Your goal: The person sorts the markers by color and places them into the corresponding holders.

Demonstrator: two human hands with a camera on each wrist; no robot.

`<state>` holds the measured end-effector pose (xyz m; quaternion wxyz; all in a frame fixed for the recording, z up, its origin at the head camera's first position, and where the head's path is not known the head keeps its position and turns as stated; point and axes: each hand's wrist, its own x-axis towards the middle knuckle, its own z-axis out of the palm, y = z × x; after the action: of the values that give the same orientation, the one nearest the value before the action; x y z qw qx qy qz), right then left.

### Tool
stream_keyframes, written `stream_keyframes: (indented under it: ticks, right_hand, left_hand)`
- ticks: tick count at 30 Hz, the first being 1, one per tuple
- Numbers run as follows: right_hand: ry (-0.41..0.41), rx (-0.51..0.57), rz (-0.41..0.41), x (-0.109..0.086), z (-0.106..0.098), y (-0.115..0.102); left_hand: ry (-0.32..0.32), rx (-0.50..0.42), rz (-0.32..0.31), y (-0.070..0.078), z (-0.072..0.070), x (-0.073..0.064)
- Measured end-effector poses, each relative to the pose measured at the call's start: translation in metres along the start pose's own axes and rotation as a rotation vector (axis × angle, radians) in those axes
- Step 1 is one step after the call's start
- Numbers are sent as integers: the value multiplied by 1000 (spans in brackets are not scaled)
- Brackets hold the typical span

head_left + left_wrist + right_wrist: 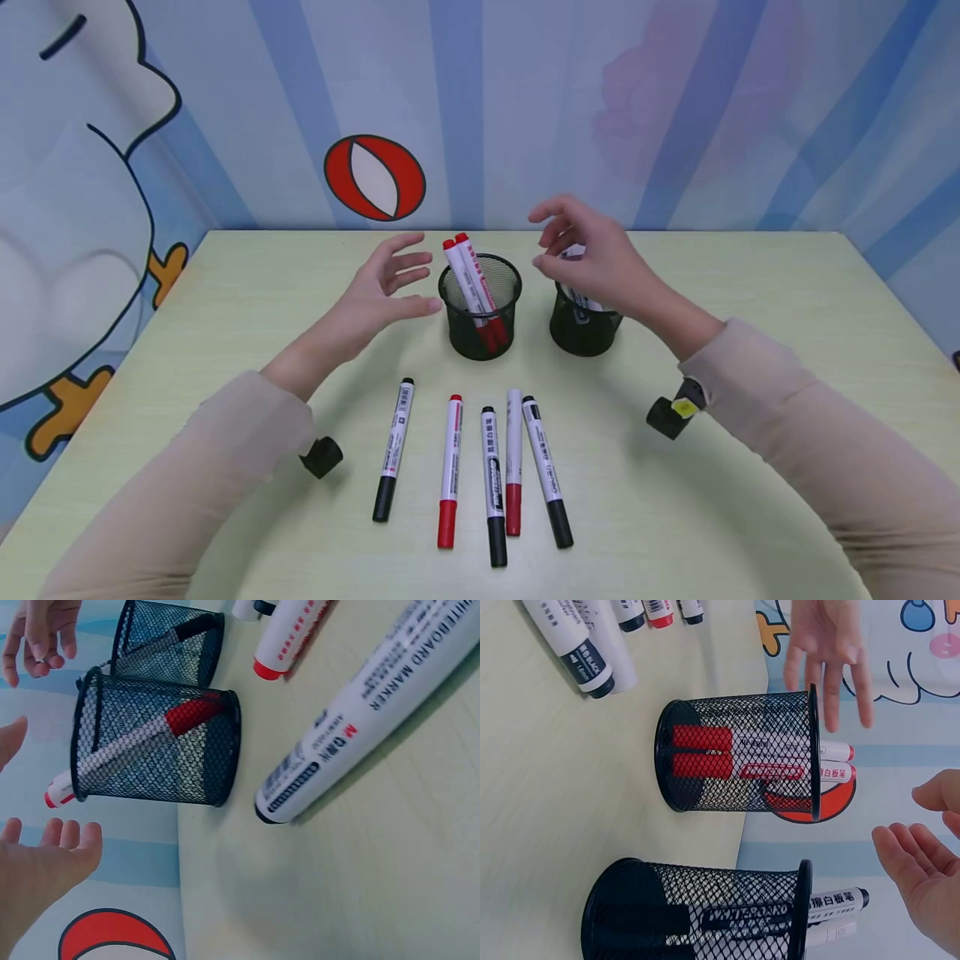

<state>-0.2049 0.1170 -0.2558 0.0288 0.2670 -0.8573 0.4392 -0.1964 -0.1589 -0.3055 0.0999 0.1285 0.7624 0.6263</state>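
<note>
Markers (pixel 492 475) lie loose on the table (pixel 750 275), farther from its back edge than left hand (pixel 369 293) and right hand (pixel 602 257), long axes roughly towards it; both empty, thumbs apart from fingers, left nearer.

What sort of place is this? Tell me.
Probably a desk or activity table in a playfully decorated room: a cartoon-decorated wall, a pale table, and black mesh cups holding markers.
</note>
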Motion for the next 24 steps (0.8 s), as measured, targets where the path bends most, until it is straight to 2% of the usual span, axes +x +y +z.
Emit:
stream_keyframes:
  ticks: [7, 18, 24]
  right_hand:
    - [-8, 21, 13, -7, -7, 0]
    - [0, -13, 47, -23, -20, -1]
    - [1, -25, 51, -30, -28, 2]
  left_hand:
    - [25, -24, 40, 16, 2, -5]
    - [-84, -81, 118, 27, 20, -4]
    - [-95, -68, 143, 32, 33, 2]
